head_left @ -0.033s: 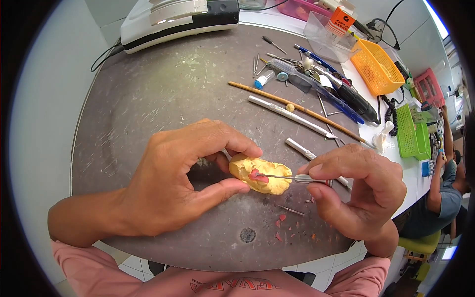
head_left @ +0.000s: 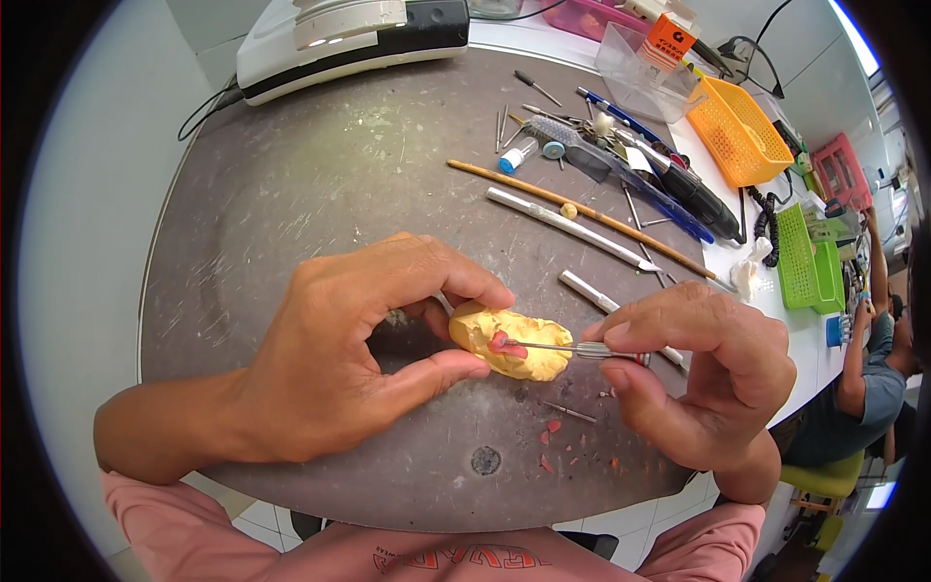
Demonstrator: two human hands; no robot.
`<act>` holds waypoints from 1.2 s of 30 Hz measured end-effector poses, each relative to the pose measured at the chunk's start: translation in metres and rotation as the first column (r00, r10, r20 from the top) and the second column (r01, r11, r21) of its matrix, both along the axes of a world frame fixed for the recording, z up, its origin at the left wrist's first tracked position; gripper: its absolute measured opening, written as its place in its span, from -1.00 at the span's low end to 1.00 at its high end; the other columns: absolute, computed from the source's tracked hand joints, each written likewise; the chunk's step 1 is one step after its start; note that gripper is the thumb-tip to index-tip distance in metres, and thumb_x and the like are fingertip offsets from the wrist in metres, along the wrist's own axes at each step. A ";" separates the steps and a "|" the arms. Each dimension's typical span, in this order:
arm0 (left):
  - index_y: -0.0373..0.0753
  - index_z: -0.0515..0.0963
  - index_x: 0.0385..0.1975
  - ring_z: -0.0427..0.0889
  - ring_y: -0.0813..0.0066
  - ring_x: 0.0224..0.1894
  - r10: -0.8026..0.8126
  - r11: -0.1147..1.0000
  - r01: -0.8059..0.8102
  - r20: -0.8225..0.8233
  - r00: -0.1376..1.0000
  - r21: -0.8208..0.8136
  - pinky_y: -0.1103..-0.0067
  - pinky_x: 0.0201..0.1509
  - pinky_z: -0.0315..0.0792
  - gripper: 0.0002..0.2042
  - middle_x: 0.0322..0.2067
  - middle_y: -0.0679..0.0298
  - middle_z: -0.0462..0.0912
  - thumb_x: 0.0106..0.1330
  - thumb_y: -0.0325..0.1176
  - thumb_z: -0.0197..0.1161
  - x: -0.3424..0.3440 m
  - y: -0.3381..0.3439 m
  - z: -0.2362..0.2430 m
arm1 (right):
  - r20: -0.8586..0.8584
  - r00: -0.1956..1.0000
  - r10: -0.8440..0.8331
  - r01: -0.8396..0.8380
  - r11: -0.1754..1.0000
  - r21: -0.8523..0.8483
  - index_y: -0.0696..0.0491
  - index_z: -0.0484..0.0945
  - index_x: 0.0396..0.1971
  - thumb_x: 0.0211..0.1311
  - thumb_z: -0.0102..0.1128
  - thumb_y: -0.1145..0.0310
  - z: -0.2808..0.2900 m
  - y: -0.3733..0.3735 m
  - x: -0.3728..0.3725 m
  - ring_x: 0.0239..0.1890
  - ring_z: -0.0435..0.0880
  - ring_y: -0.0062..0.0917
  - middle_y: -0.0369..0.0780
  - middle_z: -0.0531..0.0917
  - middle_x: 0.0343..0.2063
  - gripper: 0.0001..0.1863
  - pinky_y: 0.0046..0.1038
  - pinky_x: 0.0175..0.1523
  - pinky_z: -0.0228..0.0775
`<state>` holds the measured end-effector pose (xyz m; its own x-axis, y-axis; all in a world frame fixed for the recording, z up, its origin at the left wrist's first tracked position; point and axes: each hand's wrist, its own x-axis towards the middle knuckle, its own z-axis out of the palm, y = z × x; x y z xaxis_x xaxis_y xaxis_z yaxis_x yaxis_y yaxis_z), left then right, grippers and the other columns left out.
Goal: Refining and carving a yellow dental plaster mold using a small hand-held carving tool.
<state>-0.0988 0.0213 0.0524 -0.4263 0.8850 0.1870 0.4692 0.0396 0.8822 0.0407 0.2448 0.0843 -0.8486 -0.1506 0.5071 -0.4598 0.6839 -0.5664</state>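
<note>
My left hand (head_left: 359, 339) pinches one end of a yellow plaster dental model (head_left: 538, 364) between thumb and fingers, above the mat. A piece of pink wax (head_left: 512, 350) sits on the model's upper face. Between thumb and fingertips my right hand (head_left: 708, 364) grips a thin metal dental hand tool (head_left: 593, 350) by its ridged handle. The tool lies nearly level, its slender tip touching the wax. Exactly what shape the tip has is hard to make out. Below the model, a small metal bur (head_left: 569, 412) and several pink wax crumbs (head_left: 554, 427) lie on the mat.
On the grey mat (head_left: 291, 194) rest a wooden stick (head_left: 572, 213), a silver craft knife (head_left: 562, 225) and a pile of tools with a brush (head_left: 572, 144). Yellow (head_left: 742, 131) and green baskets (head_left: 797, 257) stand rightward. A white-and-black machine (head_left: 359, 48) is behind. Another person (head_left: 868, 388) sits far right.
</note>
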 end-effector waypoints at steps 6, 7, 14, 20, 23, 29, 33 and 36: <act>-0.37 0.60 0.00 0.66 0.43 -0.01 0.002 1.000 -0.002 0.018 1.000 0.003 0.57 0.03 0.61 -0.61 -0.04 0.10 0.63 0.15 -0.61 0.46 0.001 -0.001 0.000 | 0.013 1.000 0.011 -0.011 1.000 0.019 0.30 0.63 -0.31 -0.08 0.43 0.71 0.001 -0.002 -0.002 -0.30 0.81 -0.33 -0.06 0.74 -0.41 -0.74 -0.47 -0.20 0.62; -0.37 0.60 0.00 0.66 0.43 -0.01 0.000 1.000 0.000 0.019 1.000 0.004 0.57 0.03 0.61 -0.61 -0.04 0.10 0.63 0.15 -0.61 0.46 0.000 0.000 0.000 | 0.011 1.000 0.005 -0.005 1.000 0.021 0.30 0.64 -0.31 -0.09 0.43 0.71 0.001 -0.002 -0.002 -0.30 0.81 -0.33 -0.06 0.75 -0.41 -0.74 -0.47 -0.20 0.62; -0.37 0.59 0.00 0.66 0.43 0.00 0.007 1.000 -0.007 0.027 1.000 -0.011 0.56 0.04 0.60 -0.62 -0.03 0.10 0.63 0.15 -0.62 0.45 0.001 0.000 0.001 | 0.010 1.000 -0.010 0.010 1.000 0.026 0.29 0.64 -0.32 -0.07 0.42 0.71 0.002 -0.003 -0.004 -0.30 0.80 -0.34 -0.08 0.75 -0.41 -0.76 -0.49 -0.19 0.61; -0.39 0.58 0.00 0.66 0.44 0.02 0.011 1.000 -0.009 0.079 0.997 -0.025 0.55 0.08 0.59 -0.63 -0.02 0.11 0.63 0.17 -0.60 0.45 0.001 0.000 0.001 | -0.001 1.000 -0.007 0.007 1.000 0.022 0.25 0.66 -0.33 -0.08 0.40 0.72 0.002 -0.001 -0.007 -0.29 0.80 -0.34 -0.09 0.76 -0.41 -0.76 -0.49 -0.20 0.61; -0.40 0.57 0.00 0.65 0.44 0.02 0.013 1.000 -0.011 0.109 0.994 -0.025 0.54 0.11 0.58 -0.63 -0.02 0.12 0.63 0.18 -0.59 0.45 0.001 0.001 0.001 | -0.005 1.000 -0.023 0.023 0.999 0.043 0.23 0.68 -0.34 -0.07 0.40 0.71 0.004 -0.003 -0.008 -0.30 0.80 -0.35 -0.11 0.76 -0.41 -0.78 -0.50 -0.20 0.60; -0.40 0.56 -0.01 0.65 0.44 0.03 0.011 1.000 -0.008 0.145 0.989 -0.027 0.52 0.13 0.58 -0.64 -0.03 0.12 0.63 0.20 -0.58 0.44 0.001 0.002 0.002 | 0.046 0.996 -0.073 0.067 0.990 0.121 0.22 0.70 -0.35 -0.06 0.47 0.61 0.010 -0.003 -0.008 -0.35 0.78 -0.43 -0.13 0.76 -0.40 -0.79 -0.53 -0.24 0.58; -0.40 0.56 -0.01 0.65 0.44 0.03 0.041 0.999 -0.035 0.188 0.981 -0.031 0.52 0.14 0.58 -0.65 -0.03 0.13 0.63 0.20 -0.58 0.44 0.002 0.002 0.001 | 0.013 0.996 -0.083 0.081 0.991 0.106 0.19 0.70 -0.35 -0.04 0.50 0.56 0.008 -0.003 -0.015 -0.44 0.72 -0.49 -0.16 0.74 -0.43 -0.80 -0.57 -0.32 0.51; -0.40 0.56 -0.02 0.65 0.45 0.03 0.034 0.999 -0.028 0.199 0.979 -0.034 0.52 0.13 0.59 -0.65 -0.03 0.13 0.64 0.20 -0.58 0.44 0.001 0.003 0.000 | 0.022 0.997 -0.070 0.066 0.988 0.142 0.16 0.68 -0.38 0.02 0.49 0.49 0.010 0.000 -0.020 -0.53 0.64 -0.54 -0.22 0.70 -0.49 -0.83 -0.59 -0.42 0.41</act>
<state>-0.0973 0.0245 0.0524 -0.4795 0.8749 0.0677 0.2817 0.0804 0.9561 0.0210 0.2445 0.0945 -0.8725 -0.1603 0.4616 -0.3952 0.7870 -0.4737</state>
